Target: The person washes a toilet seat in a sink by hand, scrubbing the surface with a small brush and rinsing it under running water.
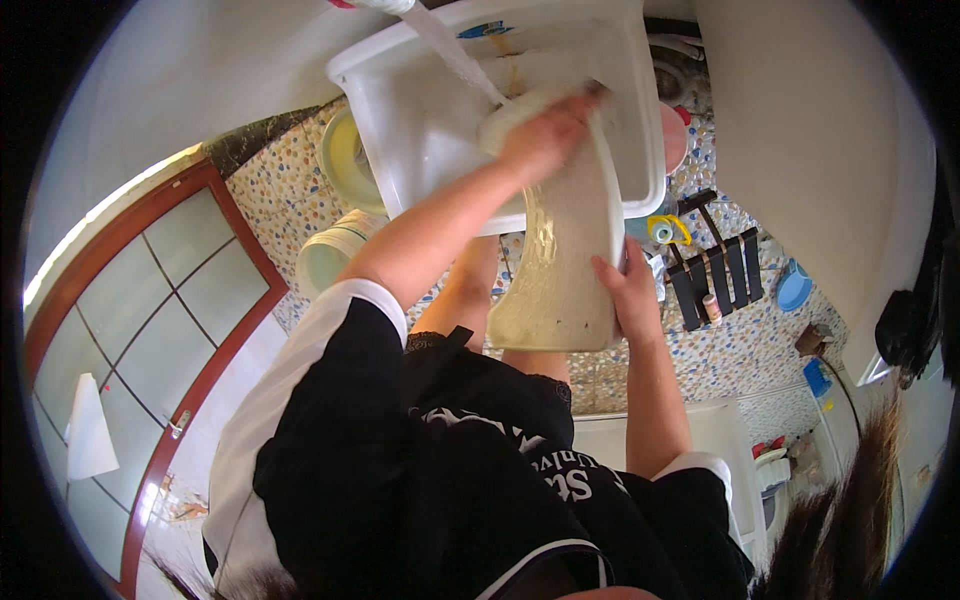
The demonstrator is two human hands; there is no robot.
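A wet, curved, cream-coloured panel (pixel 574 262), seemingly plastic, slants from inside a white sink basin (pixel 420 150) out over its front rim towards my body. My right hand (pixel 634 289) grips its right edge near the lower end, thumb on the upper face. Over the panel's far end is my left hand (pixel 547 139), blurred by motion. A small dark thing (pixel 596 88) shows at its fingertips; what it is, and whether I hold it, is unclear. Water (pixel 461 56) streams from a tap (pixel 386 4) into the basin, landing near the panel's far end.
On the pebble-patterned floor, a yellow basin (pixel 341 161) and a pale bucket (pixel 319 262) stand left of the sink. To the right are a pink container (pixel 673 139), a bottle with a yellow handle (pixel 667 229), a black slatted rack (pixel 716 277) and a blue basin (pixel 793 289).
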